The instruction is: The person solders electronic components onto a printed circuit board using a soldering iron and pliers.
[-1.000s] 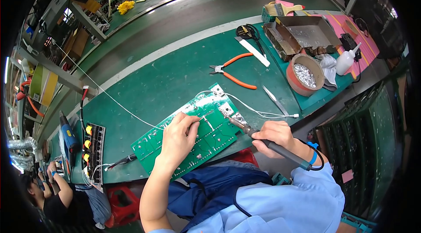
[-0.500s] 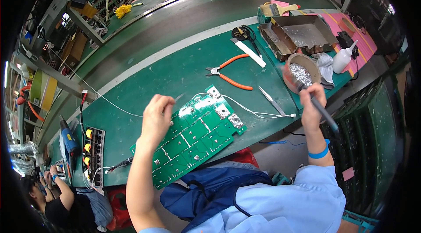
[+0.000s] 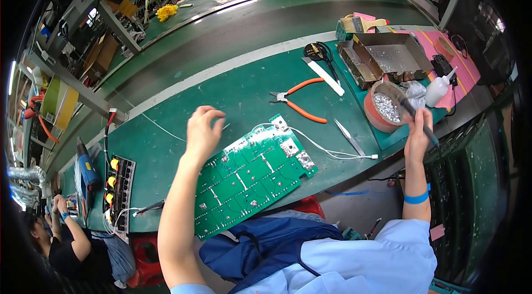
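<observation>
My right hand [image 3: 418,134] is closed around the dark handle of a soldering iron [image 3: 431,135]. The iron's blurred front end reaches over the rim of a round reddish pot [image 3: 382,119] holding silvery scraps. Above the far left edge of a green circuit board [image 3: 249,178], my left hand [image 3: 204,130] is raised with curled fingers. A thin solder wire [image 3: 163,128] runs to it from the left, and a short end shows past the fingertips. White leads [image 3: 332,153] trail from the board to the right.
Orange-handled cutters [image 3: 302,100], tweezers [image 3: 348,137] and a white strip-like tool [image 3: 327,78] lie beyond the board. Metal trays [image 3: 388,56] and a white squeeze bottle [image 3: 440,90] stand right. A blue tool [image 3: 87,169] and component strip [image 3: 119,191] lie left, near another person [image 3: 69,238].
My right hand has moved right, drawing the iron back from deeper over the pot. My left hand stays raised near the board, its fingers slightly shifted. The whole view has shifted a little.
</observation>
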